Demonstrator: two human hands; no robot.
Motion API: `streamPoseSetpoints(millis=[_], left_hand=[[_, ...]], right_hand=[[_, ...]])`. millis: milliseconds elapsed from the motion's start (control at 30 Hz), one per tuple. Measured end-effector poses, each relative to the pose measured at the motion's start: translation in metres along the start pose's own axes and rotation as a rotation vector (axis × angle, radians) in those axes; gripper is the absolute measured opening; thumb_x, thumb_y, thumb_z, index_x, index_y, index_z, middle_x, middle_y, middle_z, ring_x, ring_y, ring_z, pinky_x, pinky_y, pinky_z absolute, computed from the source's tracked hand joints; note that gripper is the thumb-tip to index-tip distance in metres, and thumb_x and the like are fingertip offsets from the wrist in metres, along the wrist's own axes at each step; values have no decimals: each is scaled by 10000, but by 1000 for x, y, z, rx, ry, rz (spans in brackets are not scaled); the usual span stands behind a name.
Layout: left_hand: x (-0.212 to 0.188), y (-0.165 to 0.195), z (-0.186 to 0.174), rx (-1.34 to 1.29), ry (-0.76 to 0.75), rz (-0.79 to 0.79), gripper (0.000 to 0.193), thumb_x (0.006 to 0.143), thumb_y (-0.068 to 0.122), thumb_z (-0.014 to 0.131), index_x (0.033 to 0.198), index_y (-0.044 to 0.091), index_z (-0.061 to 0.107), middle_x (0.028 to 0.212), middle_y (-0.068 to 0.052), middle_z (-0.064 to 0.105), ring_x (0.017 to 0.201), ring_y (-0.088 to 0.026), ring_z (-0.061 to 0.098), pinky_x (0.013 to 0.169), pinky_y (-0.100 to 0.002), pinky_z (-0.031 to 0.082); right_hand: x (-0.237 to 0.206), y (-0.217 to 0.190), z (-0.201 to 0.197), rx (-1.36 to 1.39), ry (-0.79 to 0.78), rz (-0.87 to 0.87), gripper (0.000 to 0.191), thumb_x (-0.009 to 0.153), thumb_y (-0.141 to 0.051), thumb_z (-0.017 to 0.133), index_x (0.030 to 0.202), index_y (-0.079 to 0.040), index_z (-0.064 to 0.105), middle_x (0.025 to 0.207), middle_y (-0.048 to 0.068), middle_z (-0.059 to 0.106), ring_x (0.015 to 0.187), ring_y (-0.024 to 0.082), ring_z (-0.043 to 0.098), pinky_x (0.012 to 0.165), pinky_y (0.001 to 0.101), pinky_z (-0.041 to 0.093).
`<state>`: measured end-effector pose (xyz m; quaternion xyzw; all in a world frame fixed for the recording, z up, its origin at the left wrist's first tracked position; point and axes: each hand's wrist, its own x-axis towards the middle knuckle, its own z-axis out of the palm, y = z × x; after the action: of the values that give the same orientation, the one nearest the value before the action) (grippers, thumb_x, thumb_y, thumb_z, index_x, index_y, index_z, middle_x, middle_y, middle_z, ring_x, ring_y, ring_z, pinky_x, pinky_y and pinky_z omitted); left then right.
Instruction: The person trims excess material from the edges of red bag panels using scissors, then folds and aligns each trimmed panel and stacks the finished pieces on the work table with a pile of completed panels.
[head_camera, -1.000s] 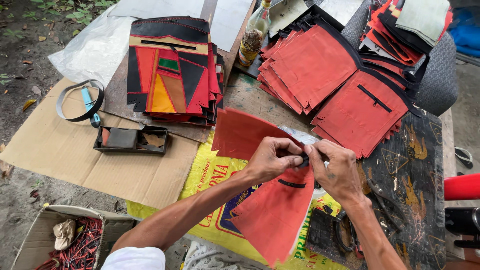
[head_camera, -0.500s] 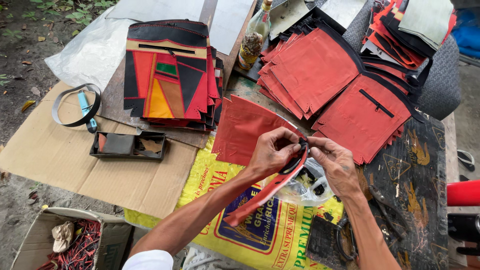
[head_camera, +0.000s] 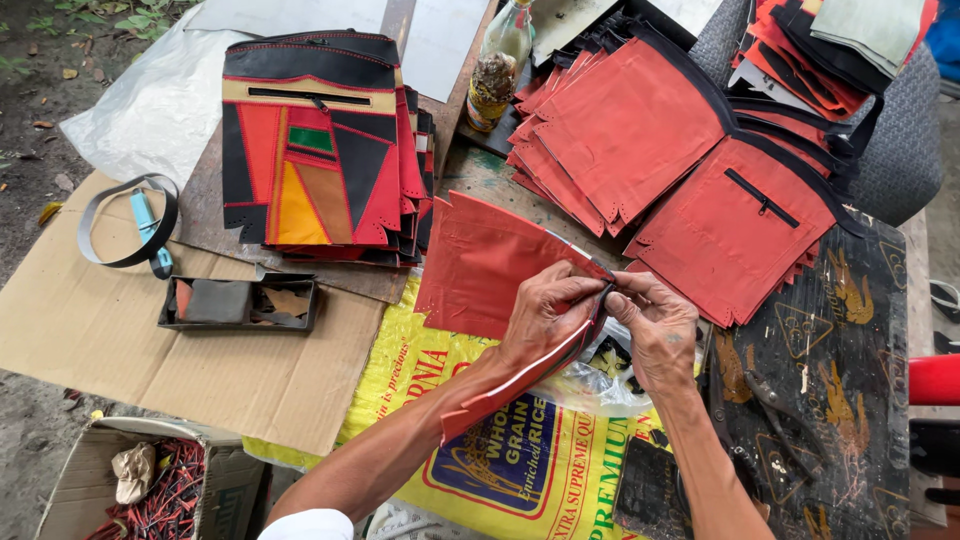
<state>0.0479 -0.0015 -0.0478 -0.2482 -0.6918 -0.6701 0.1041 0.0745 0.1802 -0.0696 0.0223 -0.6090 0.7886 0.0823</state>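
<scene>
My left hand (head_camera: 545, 315) and my right hand (head_camera: 655, 325) meet at the middle of the view, both pinching the edge of a red leather panel (head_camera: 480, 265). The panel is folded: one half lies flat to the left, the other hangs down under my left wrist, showing a pale edge. My fingertips press together at a small dark piece on the panel's upper corner. A clear plastic bag (head_camera: 600, 375) lies just beneath my hands.
A stack of patchwork red, black and orange panels (head_camera: 315, 150) lies at upper left, stacks of red leather pieces (head_camera: 640, 130) and zip pockets (head_camera: 750, 220) at upper right. A bottle (head_camera: 495, 70), black tray (head_camera: 240, 303), strap loop (head_camera: 125, 220), yellow sack (head_camera: 520, 470) and cardboard (head_camera: 90, 330) surround them.
The panel's lower half, spread wide a second ago, has folded up narrow beneath my left wrist. My hands stay joined at the same corner.
</scene>
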Motion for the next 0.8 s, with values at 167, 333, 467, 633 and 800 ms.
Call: streamPoseSetpoints(millis=[167, 333, 467, 633, 800], left_hand=[[-9, -15, 4, -138, -116, -140, 198, 966, 108, 682, 1132, 28, 755, 872, -63, 605, 823, -181, 600, 713, -343, 493], [-7, -37, -17, -867, -396, -604, 293, 984, 199, 702, 1187, -11, 728, 996, -85, 674, 897, -184, 603, 791, -349, 485], [16, -46, -45, -753, -711, -287, 502, 1022, 454, 585, 1250, 11, 650, 1111, -49, 714, 972, -115, 636, 895, -307, 502], [59, -6, -82, -274, -919, -407, 510, 1078, 479, 549, 996, 0, 700, 922, -74, 644, 889, -114, 568, 788, -325, 510], [79, 55, -111, 629, -546, 558, 245, 693, 308, 813, 805, 114, 714, 928, -135, 653, 916, -285, 632, 776, -383, 478]], right_hand=[[-1, -4, 7, -119, 49, -52, 283, 891, -19, 801, 1150, 57, 716, 1058, 73, 716, 954, 126, 662, 899, 260, 550], [-7, -14, 16, -357, 93, -91, 233, 915, -35, 769, 1122, 58, 714, 1077, 43, 678, 949, 97, 654, 862, 227, 553], [-9, -19, 28, -380, 94, -142, 207, 943, -45, 752, 1113, 64, 707, 1081, 39, 666, 961, 92, 656, 853, 214, 559], [-6, -37, 32, -425, 115, -202, 205, 959, -36, 758, 1127, 69, 705, 1008, 30, 684, 912, 80, 643, 824, 203, 547], [3, -61, 36, -398, 79, -231, 192, 937, -16, 747, 1094, 84, 700, 1031, 34, 693, 932, 87, 655, 824, 208, 552]])
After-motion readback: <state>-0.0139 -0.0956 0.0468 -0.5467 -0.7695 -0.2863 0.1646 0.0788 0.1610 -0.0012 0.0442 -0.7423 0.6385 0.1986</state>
